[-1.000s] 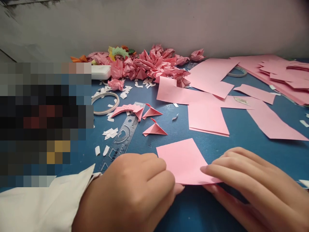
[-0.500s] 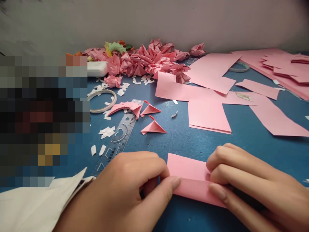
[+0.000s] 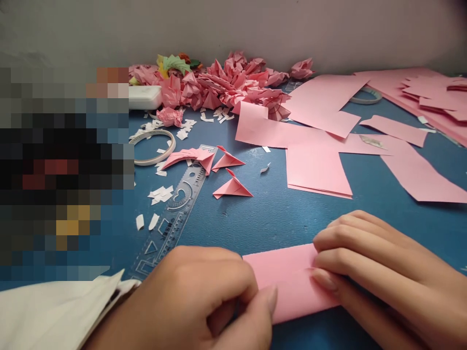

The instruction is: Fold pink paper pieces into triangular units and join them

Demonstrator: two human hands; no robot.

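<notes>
A small rectangle of pink paper [image 3: 288, 279] is held low above the blue table between my two hands. My left hand [image 3: 207, 296] pinches its left end between thumb and bent forefinger. At the right end my right hand [image 3: 383, 277] grips it, thumb in front and fingers along the far edge. Both hands are closed on the paper, and their fingers cover its ends. Beyond it lie two folded pink triangular pieces [image 3: 232, 187] and a joined row of folded pink pieces [image 3: 191, 156], which rests on a clear plastic ruler [image 3: 175, 209].
Cut pink sheets [image 3: 317, 167] spread over the right side, with more pink paper [image 3: 434, 95] behind. Folded pink paper pieces [image 3: 219, 87] pile along the wall. A tape roll [image 3: 153, 160], white scraps [image 3: 160, 194] and a white case [image 3: 145, 97] stand left. Blurred blocks cover the far left.
The folded-up strip along the paper's near edge no longer shows; one plain face is visible. The paper's left end has swung nearer to me, along with my left hand.
</notes>
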